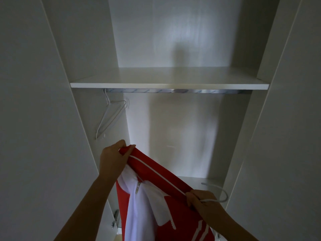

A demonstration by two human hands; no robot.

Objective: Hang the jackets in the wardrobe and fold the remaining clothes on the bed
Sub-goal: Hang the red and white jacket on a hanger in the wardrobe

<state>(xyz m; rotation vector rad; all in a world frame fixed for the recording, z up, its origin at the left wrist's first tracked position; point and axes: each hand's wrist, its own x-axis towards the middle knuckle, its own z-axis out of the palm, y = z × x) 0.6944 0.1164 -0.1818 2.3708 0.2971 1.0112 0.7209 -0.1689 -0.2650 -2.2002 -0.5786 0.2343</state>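
White hanger [111, 117] inside open wardrobe [169, 79]

Shows red over most of the track jacket [156, 173], with thin white piping along the sleeve, white panels down the front and white stripes low at the right. Silver on the zip pull [138, 186]. White on the wardrobe shelf [169, 86], the wire hanger [108, 119] and the second hanger [212, 185]. Metallic grey on the rail [173, 91], with faint bluish marks repeating along it.
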